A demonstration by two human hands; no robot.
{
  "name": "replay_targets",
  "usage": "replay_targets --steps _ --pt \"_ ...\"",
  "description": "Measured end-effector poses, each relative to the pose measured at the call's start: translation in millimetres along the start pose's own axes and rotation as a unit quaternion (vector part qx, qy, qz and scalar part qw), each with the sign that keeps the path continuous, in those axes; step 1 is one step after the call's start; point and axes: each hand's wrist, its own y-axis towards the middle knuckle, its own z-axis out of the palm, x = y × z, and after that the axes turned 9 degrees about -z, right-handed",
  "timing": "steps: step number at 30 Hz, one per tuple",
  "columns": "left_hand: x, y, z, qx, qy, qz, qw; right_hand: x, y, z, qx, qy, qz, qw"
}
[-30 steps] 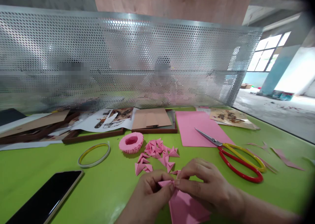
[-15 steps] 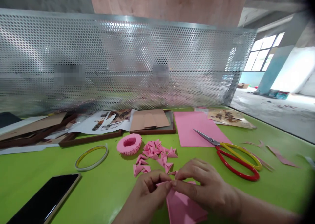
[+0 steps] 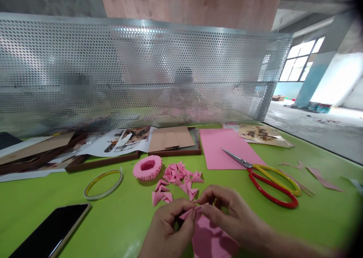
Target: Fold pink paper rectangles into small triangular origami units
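Note:
Near the bottom centre, my left hand (image 3: pixel 172 226) pinches the left part of a small folded pink paper piece (image 3: pixel 185 215). My right hand (image 3: pixel 231 216) has its thumb and fingers closed on the same piece from the right. Below both hands lie larger pink paper sheets (image 3: pixel 211 240), partly covered by the fingers. Just beyond the hands, several folded pink triangles (image 3: pixel 177 173) lie in a loose heap. A pink ring (image 3: pixel 155 169) of interlocked folded pieces sits to the left of the heap.
Scissors (image 3: pixel 255 169) with red and yellow handles rest partly on a pink sheet (image 3: pixel 218 144). On the left are a tape roll (image 3: pixel 117 182) and a phone (image 3: pixel 52 231). Frames and papers (image 3: pixel 170 137) line the back, before a perforated metal screen (image 3: pixel 141 73).
My right thumb has drawn slightly apart from my left thumb, and more of the small folded piece shows between them. The whole view has shifted slightly.

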Motion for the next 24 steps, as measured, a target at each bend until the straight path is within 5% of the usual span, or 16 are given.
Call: replay_targets --steps 14,24 --pt "1.2 -3.7 0.1 -0.01 0.064 0.032 0.997 -0.5 0.5 0.5 -0.02 -0.035 -0.045 0.998" --pt "-7.1 -4.9 2.7 -0.057 0.085 0.084 0.991 -12.7 -0.7 -6.7 0.026 0.162 0.013 0.986"
